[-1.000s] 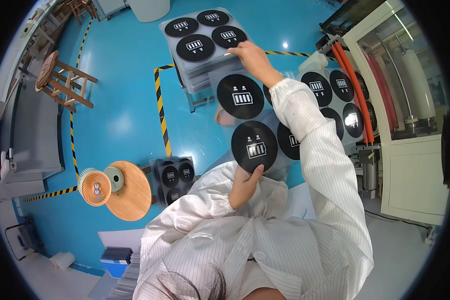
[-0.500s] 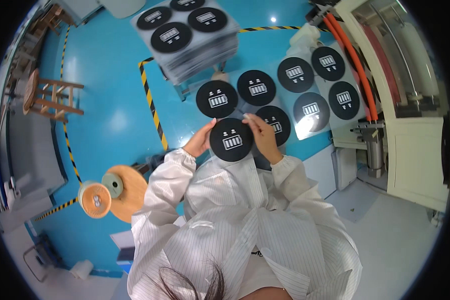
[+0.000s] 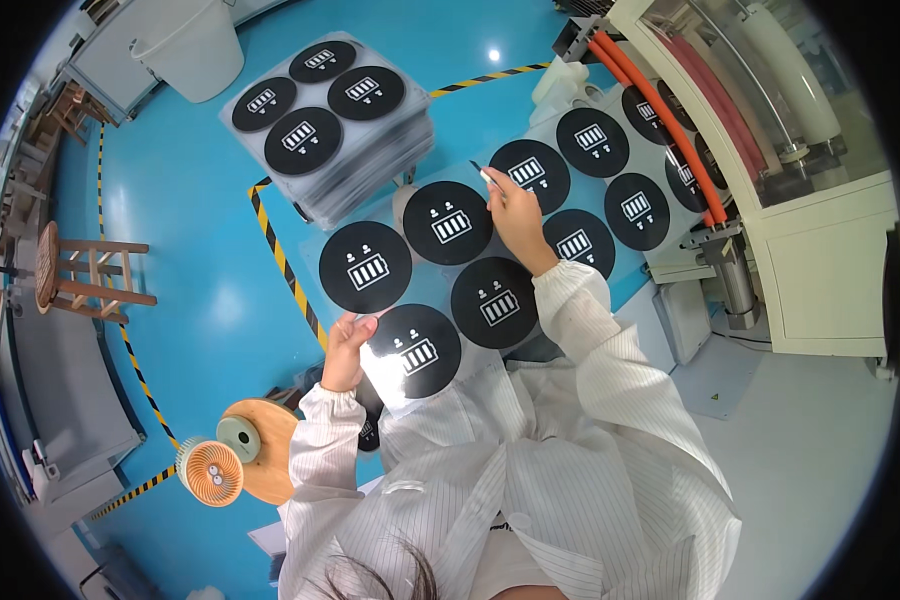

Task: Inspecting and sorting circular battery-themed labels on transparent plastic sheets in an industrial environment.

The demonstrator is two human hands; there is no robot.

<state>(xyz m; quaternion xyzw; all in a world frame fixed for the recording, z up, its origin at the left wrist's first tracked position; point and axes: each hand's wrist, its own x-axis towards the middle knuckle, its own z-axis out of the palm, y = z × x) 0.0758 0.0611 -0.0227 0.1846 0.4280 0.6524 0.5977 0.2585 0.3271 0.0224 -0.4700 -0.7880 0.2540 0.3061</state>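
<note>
My left hand [image 3: 344,352] pinches the left edge of a clear plastic sheet [image 3: 402,300] printed with several black discs with white battery symbols. One disc [image 3: 415,350] catches a bright glare beside that hand. In my right hand [image 3: 516,222] is a slim knife-like tool [image 3: 482,173], its thin dark tip pointing up and left. That hand hovers over the film between the held sheet and the discs farther right, such as the disc [image 3: 528,177] partly behind it. Whether the tip touches the film, I cannot tell.
The printed film runs right, under orange bars [image 3: 660,125] on a cream machine [image 3: 830,270]. A stack of printed sheets [image 3: 355,170] stands far left of centre. Further left are a wooden stool [image 3: 90,275], a round wooden top [image 3: 275,450] and a small fan [image 3: 210,472].
The held sheet has shifted left and toward me, with more of its discs showing. My left hand moved left and nearer; my right hand rose slightly with the tool. The whole view has turned.
</note>
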